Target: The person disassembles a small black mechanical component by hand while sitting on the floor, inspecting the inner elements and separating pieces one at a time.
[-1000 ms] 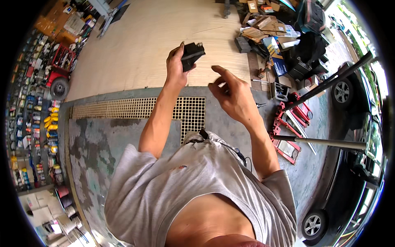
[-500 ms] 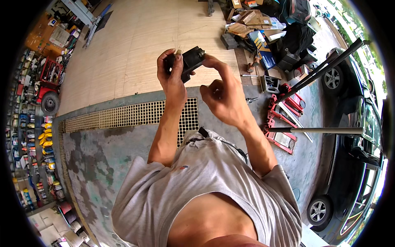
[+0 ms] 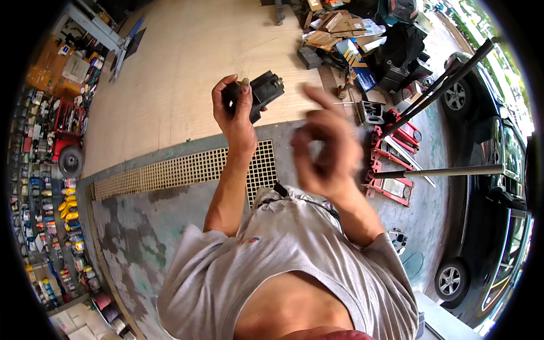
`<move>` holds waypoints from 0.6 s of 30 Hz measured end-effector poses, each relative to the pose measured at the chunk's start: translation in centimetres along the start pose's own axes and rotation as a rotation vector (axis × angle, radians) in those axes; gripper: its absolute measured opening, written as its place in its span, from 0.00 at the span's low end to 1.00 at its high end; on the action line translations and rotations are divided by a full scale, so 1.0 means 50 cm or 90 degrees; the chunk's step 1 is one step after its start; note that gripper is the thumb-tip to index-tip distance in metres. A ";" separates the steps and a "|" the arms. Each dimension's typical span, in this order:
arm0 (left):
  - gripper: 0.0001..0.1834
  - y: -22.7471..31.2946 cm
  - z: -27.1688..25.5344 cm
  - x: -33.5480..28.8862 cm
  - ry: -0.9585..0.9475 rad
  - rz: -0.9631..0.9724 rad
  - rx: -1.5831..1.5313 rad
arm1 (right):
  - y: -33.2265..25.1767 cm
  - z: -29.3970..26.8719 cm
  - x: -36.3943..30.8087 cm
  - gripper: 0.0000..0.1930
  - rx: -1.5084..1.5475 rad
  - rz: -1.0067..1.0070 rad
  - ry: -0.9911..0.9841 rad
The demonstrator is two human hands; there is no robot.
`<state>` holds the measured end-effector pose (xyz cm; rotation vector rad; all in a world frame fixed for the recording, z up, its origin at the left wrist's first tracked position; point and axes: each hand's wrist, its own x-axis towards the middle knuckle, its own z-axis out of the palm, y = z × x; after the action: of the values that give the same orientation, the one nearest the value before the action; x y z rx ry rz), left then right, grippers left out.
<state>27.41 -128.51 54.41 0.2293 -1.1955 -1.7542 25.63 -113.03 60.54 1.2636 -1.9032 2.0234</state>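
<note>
Jutting rightward from the left hand [image 3: 238, 123]: black component [image 3: 264, 89]

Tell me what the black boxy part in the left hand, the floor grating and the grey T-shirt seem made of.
Black boxy part: probably matte plastic, judging by its dull, moulded-looking edges; painted metal is possible.
Floor grating: cream-coloured, perhaps fibreglass or painted metal; its even square mesh leaves that open.
Grey T-shirt: likely soft knit fabric, matte, loosely creased.
</note>
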 end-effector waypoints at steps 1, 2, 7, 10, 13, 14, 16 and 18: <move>0.17 0.011 0.002 -0.002 0.000 -0.015 -0.001 | 0.016 0.014 -0.002 0.24 -0.009 0.034 -0.025; 0.17 0.002 0.000 0.001 0.001 -0.005 0.037 | 0.023 0.022 0.000 0.22 -0.002 0.091 -0.018; 0.17 -0.020 0.000 0.013 -0.023 -0.059 -0.069 | -0.032 -0.003 0.005 0.19 -0.032 -0.292 0.031; 0.14 -0.016 -0.004 0.005 -0.055 -0.068 -0.130 | -0.005 0.010 -0.015 0.18 -0.043 -0.015 0.033; 0.12 -0.016 -0.009 -0.002 -0.048 -0.084 -0.153 | 0.018 0.027 -0.037 0.21 -0.058 0.022 0.057; 0.12 -0.017 -0.012 -0.003 -0.028 -0.106 -0.157 | 0.018 0.024 -0.042 0.21 -0.059 0.030 0.058; 0.12 -0.012 -0.004 0.000 -0.007 -0.114 -0.156 | 0.010 0.012 -0.039 0.20 -0.117 0.003 0.042; 0.12 -0.008 -0.008 -0.008 -0.009 -0.088 -0.129 | 0.011 0.011 -0.036 0.20 -0.127 0.040 0.013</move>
<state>27.61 -128.41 53.76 0.1826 -1.0236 -1.9852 26.78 -112.80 58.94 1.1436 -2.0987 1.8102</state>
